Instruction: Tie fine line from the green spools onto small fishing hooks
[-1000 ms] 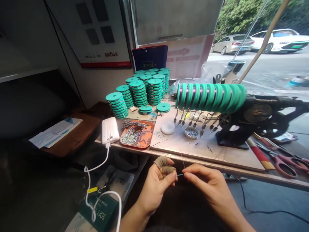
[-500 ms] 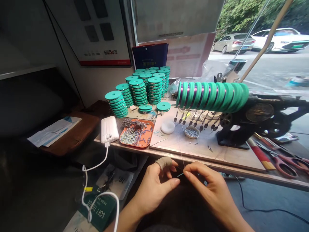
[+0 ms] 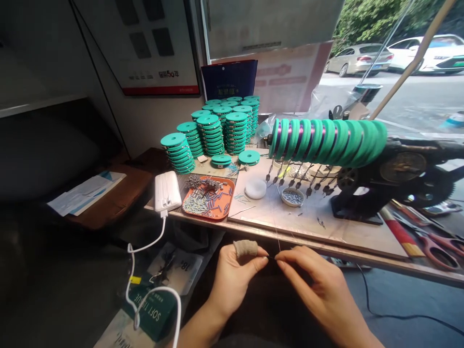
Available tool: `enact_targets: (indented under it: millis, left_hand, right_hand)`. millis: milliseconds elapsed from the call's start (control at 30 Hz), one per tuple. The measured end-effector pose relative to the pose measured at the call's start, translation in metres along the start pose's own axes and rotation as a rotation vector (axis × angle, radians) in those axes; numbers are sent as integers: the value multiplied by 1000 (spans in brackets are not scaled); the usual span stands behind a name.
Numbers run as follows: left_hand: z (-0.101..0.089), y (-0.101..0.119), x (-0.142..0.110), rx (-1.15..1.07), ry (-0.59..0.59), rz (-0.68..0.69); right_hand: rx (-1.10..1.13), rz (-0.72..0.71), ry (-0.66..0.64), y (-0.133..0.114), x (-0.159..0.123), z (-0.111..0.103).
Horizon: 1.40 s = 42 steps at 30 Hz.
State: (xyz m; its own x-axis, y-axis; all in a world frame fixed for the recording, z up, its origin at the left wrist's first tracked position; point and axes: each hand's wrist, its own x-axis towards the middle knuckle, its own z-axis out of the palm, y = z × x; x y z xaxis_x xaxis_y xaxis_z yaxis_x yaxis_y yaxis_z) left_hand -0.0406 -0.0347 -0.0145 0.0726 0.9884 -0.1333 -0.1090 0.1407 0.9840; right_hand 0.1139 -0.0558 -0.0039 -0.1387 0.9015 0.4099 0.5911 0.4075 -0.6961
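Observation:
My left hand (image 3: 234,278), with a beige wrap on one finger, is closed in a pinch below the table's front edge. My right hand (image 3: 319,282) is pinched just beside it, the fingertips a small gap apart. A thin line (image 3: 279,241) runs down from the table to the right fingertips, and a fine dark strand of it spans the gap to the left ones. Anything smaller inside the fingertips is hidden. Above them stands a black winding machine (image 3: 357,193) carrying a row of green foam spools (image 3: 322,142), with swivels hanging on short lines.
Stacked green spools (image 3: 208,135) stand at the back. An orange tray (image 3: 227,205) of small tubes and metal parts, a white round lid (image 3: 255,188) and a bowl of grey pellets (image 3: 293,197) lie nearer. Scissors (image 3: 440,251) rest right; a white power bank (image 3: 167,191) trails its cable left.
My left thumb and finger have closed into a pinch, nearer the right fingertips. The short greenish piece seen between the hands is now out of sight. The view has shifted slightly.

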Motion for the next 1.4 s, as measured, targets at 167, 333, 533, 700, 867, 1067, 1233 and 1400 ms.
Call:
enact_targets:
  millis: [167, 333, 533, 700, 867, 1067, 1233, 1400]
  left_hand:
    - [0, 0, -4, 15, 38, 44]
    - [2, -3, -6, 72, 16, 71]
    - [0, -8, -5, 119, -1, 105]
    - [0, -11, -4, 136, 16, 116]
    - [3, -12, -8, 134, -42, 92]
    - [0, -11, -9, 304, -165, 150]
    - [-2, -18, -7, 534, -331, 260]
    - [-3, -24, -8, 789, -450, 335]
  right_hand:
    - [-87, -65, -1, -1, 1, 2]
    - [-101, -75, 17, -6, 1, 1]
    - [-117, -28, 66, -1, 6, -5]
    - [-111, 46, 23, 12, 8, -16]
    - [-175, -1, -43, 20, 1, -15]
    - [-305, -104, -105, 34, -1, -13]
    - [-376, -135, -181, 42, 0, -15]
    - [-398, -43, -250, 39, -1, -16]
